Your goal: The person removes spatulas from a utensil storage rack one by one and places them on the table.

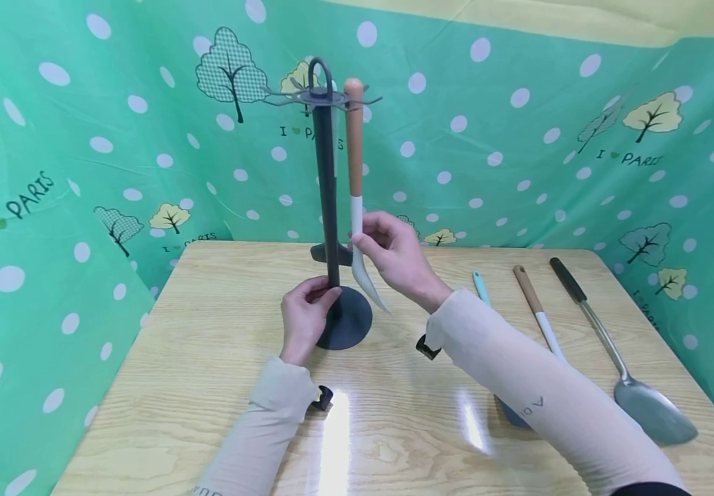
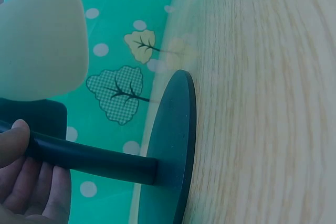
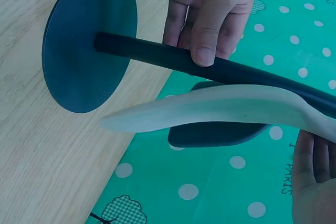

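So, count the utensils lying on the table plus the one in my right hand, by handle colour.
Teal: 1, a utensil partly under your sleeve
Brown: 2, the held utensil in your right hand and a brown-handled one on the table
Black: 1, the metal turner
Total: 4

Toward the right edge of the counter (image 1: pixel 208 337), your right sleeve (image 1: pixel 512 375) partly hides the brown-handled utensil (image 1: pixel 528 291) (your left wrist view crops the white spatula (image 2: pixel 47 43)).
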Tool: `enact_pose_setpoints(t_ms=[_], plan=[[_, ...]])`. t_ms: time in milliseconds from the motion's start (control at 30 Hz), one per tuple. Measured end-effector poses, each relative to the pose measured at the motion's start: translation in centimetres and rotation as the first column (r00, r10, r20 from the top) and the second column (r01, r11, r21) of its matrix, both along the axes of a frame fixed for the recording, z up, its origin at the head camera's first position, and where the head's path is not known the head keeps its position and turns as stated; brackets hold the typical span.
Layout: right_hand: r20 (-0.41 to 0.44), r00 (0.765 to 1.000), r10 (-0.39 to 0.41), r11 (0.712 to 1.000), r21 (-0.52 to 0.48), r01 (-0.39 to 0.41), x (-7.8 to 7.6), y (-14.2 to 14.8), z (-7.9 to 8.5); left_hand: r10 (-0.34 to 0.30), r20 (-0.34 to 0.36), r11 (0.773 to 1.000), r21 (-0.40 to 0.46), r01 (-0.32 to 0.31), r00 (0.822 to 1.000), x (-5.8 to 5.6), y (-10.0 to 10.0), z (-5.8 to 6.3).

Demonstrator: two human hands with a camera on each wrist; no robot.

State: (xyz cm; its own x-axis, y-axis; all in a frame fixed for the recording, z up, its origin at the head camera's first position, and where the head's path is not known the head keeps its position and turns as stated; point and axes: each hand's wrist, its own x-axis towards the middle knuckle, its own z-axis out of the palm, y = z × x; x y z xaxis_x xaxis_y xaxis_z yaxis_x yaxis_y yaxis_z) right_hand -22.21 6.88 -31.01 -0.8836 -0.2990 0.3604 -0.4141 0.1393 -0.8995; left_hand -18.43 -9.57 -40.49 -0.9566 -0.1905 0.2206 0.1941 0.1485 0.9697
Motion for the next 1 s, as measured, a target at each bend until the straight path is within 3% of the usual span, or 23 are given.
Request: enact_pose_setpoints(t_ms=[100,333,600,1000], plan=[[-0.002,1.0,-0.003,1.0,-0.002,0.003,0.4,0.1,0.3,0.001,-0.005,1.0,0.002,-0.001,1.0,0.3,0.1,0.5],[-0.003,1.0,-0.011,1.0,0.014,0.011,2.2,0.0,2.2,0.011,-0.019,1.0,0.029,-0.01,1.0,-1.6,-0.3,-2.7],[-0.018,1.0,-0.021,1.0,0.007,0.021,2.5,0.0,2.2,0.01,0.012,1.0,-0.006,-0.01,1.0,0.3,0.1,0.5],[-0.028,0.999,-0.046,0.999,0.014,0.046,2.6,0.0,2.1,0.009,0.024,1.0,-0.011,-0.009,1.0,0.6,0.2,0.9]])
